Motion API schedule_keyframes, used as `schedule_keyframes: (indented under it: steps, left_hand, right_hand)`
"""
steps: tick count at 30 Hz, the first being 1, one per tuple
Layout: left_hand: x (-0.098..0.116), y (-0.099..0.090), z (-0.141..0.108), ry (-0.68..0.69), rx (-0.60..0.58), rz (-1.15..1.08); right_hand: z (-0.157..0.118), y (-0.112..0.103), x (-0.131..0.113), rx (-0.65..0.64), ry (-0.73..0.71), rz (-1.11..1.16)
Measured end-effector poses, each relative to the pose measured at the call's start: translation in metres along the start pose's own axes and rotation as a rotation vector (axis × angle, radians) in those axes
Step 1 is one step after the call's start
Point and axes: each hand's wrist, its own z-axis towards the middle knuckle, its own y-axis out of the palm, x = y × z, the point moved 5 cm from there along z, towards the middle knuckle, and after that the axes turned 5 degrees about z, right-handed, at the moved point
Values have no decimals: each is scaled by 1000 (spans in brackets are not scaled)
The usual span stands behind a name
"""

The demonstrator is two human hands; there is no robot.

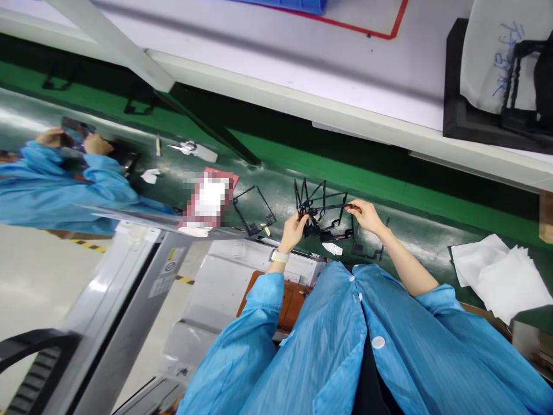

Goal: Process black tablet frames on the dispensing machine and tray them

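Black frames: we see a fanned cluster of thin, open black frames (324, 214) over the green bench (276, 199), in front of our blue coat (319, 351).
Direction of frames: from the gathered end at the left hand, we trace several thin bars up towards the shelf (259, 80) and others out to the right.
Long axis: we read the uppermost bar between the hands as nearly level across the view, its right end slightly higher; the cluster as a whole spreads wider than any one bar.
Left hand (294, 230): closed, thumb and fingers pinching the gathered end; the forearm rises from the lower left, a pale-banded watch (280, 256) at the wrist.
Right hand (365, 214): closed, fingertips pinching the far end of the level bar; the bare forearm slants in from the lower right, the hand pointing left.
Nearby on the bench: we note a separate black frame (254, 210) left of the cluster, a white scrap (332, 249) just below it, and a red-bordered sheet (211, 197) farther left.
Right side: we find white sheets (503, 275) overlapping on the bench.
Far left: we observe a co-worker's hands (97, 144) at a dark object whose kind we cannot tell.
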Motion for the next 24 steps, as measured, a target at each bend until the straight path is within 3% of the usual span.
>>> schedule_keyframes:
  steps: [4, 8, 13, 18, 24]
  left_hand:
    - [28, -10, 11, 3, 125, -93]
    - [57, -17, 10, 4, 63, -179]
    - [95, -10, -8, 26, -82, -267]
    - [123, 14, -33, 61, -183, -302]
    - [136, 47, -61, 48, -105, -239]
  right_hand:
    - [7, -32, -28, 75, -36, 7]
    - [11, -54, -49, 198, -31, 94]
    - [24, -29, -44, 333, 54, 293]
    - [39, -6, -26, 427, 114, 372]
    - [27, 8, 3, 426, 211, 471]
